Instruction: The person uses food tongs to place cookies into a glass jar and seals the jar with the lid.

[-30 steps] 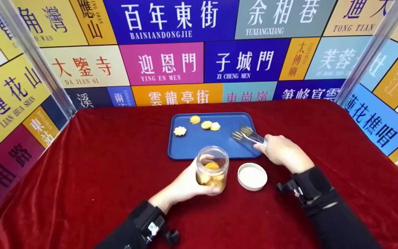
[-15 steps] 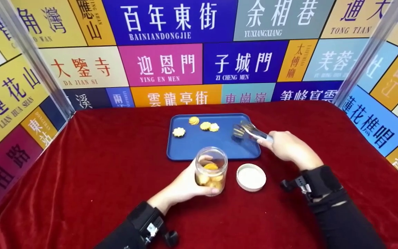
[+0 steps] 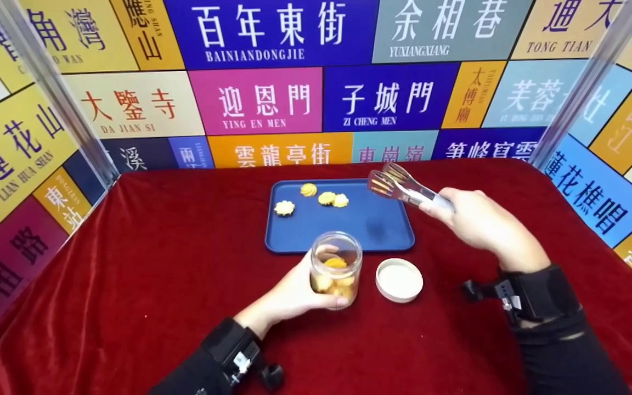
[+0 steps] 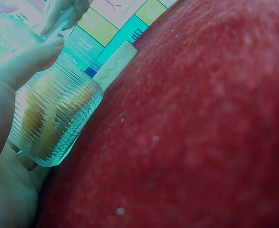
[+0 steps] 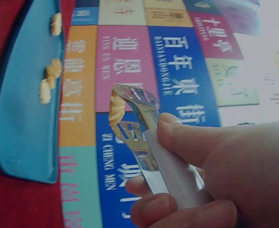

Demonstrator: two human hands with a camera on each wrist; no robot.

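Observation:
My left hand (image 3: 289, 294) grips a clear glass jar (image 3: 343, 271) with several cookies (image 3: 336, 281) inside. The left wrist view shows ribbed glass, with the thumb (image 4: 32, 61) laid across it. In my right hand (image 3: 483, 222) is a pair of metal tongs (image 3: 417, 193) with slotted heads, raised above the right part of the blue tray (image 3: 349, 230). A cookie (image 5: 116, 108) sits between the tong heads in the right wrist view. Several swirl-shaped cookies (image 3: 327, 198) lie on the tray's far left half.
A round white lid (image 3: 399, 280) lies on the red cloth (image 3: 157, 274), right of the jar and in front of the tray. Behind the table stands a wall of coloured sign panels (image 3: 261, 101). Clear posts (image 3: 579, 88) rise at both back corners.
My right hand has lifted the tongs up off the tray and drawn them slightly right. The left hand and jar have stayed in place.

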